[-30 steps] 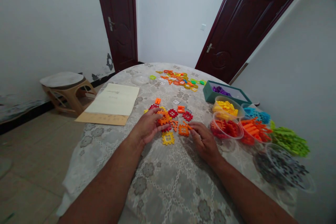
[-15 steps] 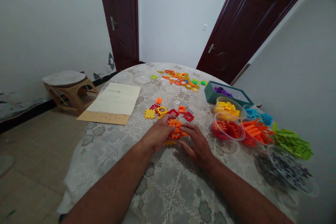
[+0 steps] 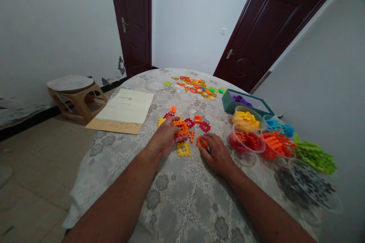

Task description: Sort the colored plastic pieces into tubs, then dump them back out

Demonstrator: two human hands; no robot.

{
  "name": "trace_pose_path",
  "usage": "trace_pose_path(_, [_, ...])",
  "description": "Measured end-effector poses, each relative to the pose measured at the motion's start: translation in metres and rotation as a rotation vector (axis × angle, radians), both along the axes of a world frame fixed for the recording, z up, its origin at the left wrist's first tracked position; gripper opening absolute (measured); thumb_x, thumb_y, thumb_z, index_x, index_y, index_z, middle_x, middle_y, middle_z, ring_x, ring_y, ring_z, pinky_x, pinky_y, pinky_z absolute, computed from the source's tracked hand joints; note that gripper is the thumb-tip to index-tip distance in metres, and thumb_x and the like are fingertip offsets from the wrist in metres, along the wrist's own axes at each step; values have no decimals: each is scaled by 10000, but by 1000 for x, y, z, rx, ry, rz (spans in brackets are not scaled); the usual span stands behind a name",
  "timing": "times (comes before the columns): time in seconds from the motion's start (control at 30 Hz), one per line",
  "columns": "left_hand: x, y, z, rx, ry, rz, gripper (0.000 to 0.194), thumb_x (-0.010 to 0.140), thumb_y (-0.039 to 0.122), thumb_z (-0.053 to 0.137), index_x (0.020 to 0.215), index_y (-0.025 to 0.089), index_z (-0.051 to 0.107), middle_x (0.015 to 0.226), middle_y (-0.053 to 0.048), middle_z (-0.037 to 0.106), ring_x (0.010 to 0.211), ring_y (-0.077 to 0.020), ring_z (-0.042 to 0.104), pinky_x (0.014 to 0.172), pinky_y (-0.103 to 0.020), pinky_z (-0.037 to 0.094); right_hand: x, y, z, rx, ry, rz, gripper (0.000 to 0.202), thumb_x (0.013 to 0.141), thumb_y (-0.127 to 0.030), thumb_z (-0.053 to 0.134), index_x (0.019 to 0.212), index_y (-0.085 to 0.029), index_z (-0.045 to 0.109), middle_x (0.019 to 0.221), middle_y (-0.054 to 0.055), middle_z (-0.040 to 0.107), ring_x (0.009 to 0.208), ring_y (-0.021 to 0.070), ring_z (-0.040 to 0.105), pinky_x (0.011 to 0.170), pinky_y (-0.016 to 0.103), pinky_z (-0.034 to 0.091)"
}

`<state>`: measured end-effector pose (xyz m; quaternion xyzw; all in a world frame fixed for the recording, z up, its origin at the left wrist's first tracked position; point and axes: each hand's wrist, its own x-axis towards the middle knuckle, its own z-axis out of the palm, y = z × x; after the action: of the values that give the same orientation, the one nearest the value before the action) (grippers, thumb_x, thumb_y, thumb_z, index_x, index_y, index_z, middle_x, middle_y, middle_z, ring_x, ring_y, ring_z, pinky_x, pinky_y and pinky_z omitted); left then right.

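Observation:
My left hand (image 3: 164,136) is closed on an assembly of orange interlocking plastic pieces (image 3: 181,128), raised a little over the table. In my right hand (image 3: 216,152), thumb and fingers pinch a single orange piece with a toothed edge (image 3: 201,142). An orange triangular piece (image 3: 191,136) shows between the hands. Just below the assembly lies a yellow square window piece (image 3: 183,149). Beyond the hands are red window pieces (image 3: 204,126), orange cylinder pieces (image 3: 197,119) and a yellow square partly covered by my left hand.
Clear tubs on the right hold yellow pieces (image 3: 246,120), red pieces (image 3: 245,140), orange pieces (image 3: 275,145) and grey pieces (image 3: 312,184). A green box (image 3: 228,102) stands behind them. Paper sheets (image 3: 125,106) lie at left; mixed pieces (image 3: 196,86) are scattered at the far side.
My hands have moved apart. My left hand took the orange assembly leftward, uncovering the yellow window piece; my right hand now holds a separate orange piece.

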<state>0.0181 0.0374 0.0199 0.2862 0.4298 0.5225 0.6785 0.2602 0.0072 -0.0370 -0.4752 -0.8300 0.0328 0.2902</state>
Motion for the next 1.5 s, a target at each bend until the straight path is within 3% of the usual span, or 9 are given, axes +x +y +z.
trace_pose_path(0.13, [1,0,-3,14,2,-37,557,724,10,627,1242,212,638,1251,-143,637,1009,-238,707,851,-427,665,2,2,2,-3,68,-10,300,965,-277,688,1261,-227,681,1208,129,731,1138,311,669,1014,530,555])
trace_pose_path(0.27, [4,-5,-2,28,9,-102,512,717,40,681,1201,207,660,1197,-127,669,993,-219,702,825,-361,650,0,0,7,85,210,-17,383,980,-312,705,1349,-244,629,1292,136,708,1197,302,668,1038,526,558])
trace_pose_path(0.5, [10,-20,4,118,189,-282,562,730,129,726,1286,195,670,1178,-112,733,1046,-241,702,855,-331,589,-17,-15,17,193,193,197,577,979,-230,710,1517,-313,518,1411,126,658,1305,302,623,1086,550,536])
trace_pose_path(0.6, [13,-23,4,213,353,-306,504,703,118,733,1199,207,740,1134,-98,766,1028,-263,710,889,-344,568,-21,-16,16,183,154,254,626,982,-224,700,1557,-330,477,1444,124,646,1318,304,624,1084,552,541])
trace_pose_path(0.77, [14,-22,1,312,393,-242,428,675,48,693,1033,259,796,1149,-85,780,1145,-293,688,994,-374,558,-20,-15,17,177,158,279,644,990,-240,691,1578,-336,447,1489,123,625,1366,306,603,1110,561,529])
trace_pose_path(0.97, [-3,-4,7,67,93,4,636,701,20,627,1306,215,639,1236,-146,698,962,-261,740,796,-422,659,-15,-11,11,119,191,118,464,1014,-233,624,1472,-291,572,1398,129,681,1324,300,628,1128,570,517])
trace_pose_path(1.13, [-15,9,10,73,-53,180,602,743,-8,587,1313,183,606,1234,-131,704,993,-207,731,803,-317,658,-8,0,-5,43,152,46,363,1023,-269,615,1384,-252,641,1365,135,700,1301,296,637,1139,564,509])
trace_pose_path(1.3, [-14,7,12,15,-103,197,664,687,-6,585,1328,168,607,1200,-129,720,978,-226,728,813,-371,668,-9,4,-13,6,99,22,444,1026,-310,619,1461,-227,590,1436,155,663,1351,309,605,1158,569,490])
trace_pose_path(1.5, [-14,6,9,28,-149,178,749,625,-15,578,1355,148,619,1197,-140,734,1048,-248,727,897,-437,663,-18,19,-3,-12,-64,69,529,1003,-316,648,1513,-219,546,1503,168,625,1373,352,582,1143,604,474])
